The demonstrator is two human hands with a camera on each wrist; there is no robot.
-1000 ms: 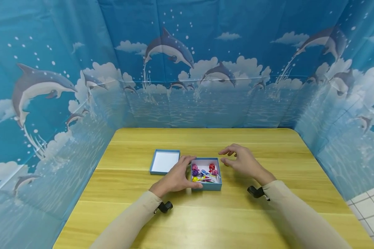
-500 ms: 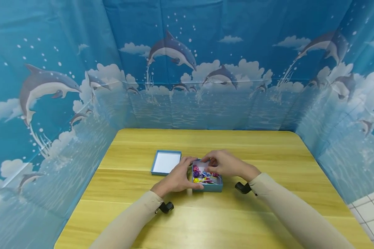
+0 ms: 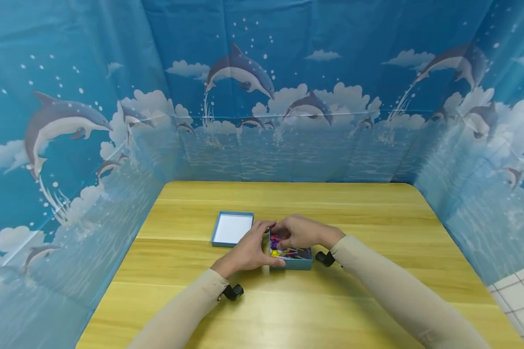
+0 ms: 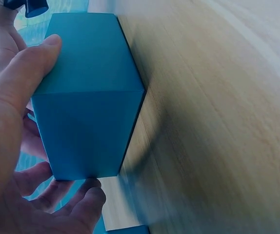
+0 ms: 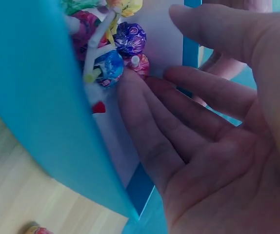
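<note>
A blue box (image 3: 298, 264) with a white inside sits on the table, holding several wrapped lollipops. My left hand (image 3: 249, 247) grips it from the left; in the left wrist view the thumb lies on one wall of the box (image 4: 89, 131) and the fingers reach the opposite side. My right hand (image 3: 303, 231) is inside the box. In the right wrist view, its fingers are extended with the thumb apart, fingertips right at a pink lollipop (image 5: 141, 66) and a blue lollipop (image 5: 110, 69). A purple lollipop (image 5: 131, 39) lies just beyond. The right hand covers part of the contents in the head view.
The box's lid (image 3: 233, 229) lies inside up on the wooden table (image 3: 284, 310), left of the box. A small red and yellow thing (image 5: 36, 229) shows on the table in the right wrist view. A blue dolphin curtain (image 3: 262, 145) stands behind the table.
My right hand has moved left from beside the box into it, over the lollipops. The left hand stays in its grip, and box and lid keep their places.
</note>
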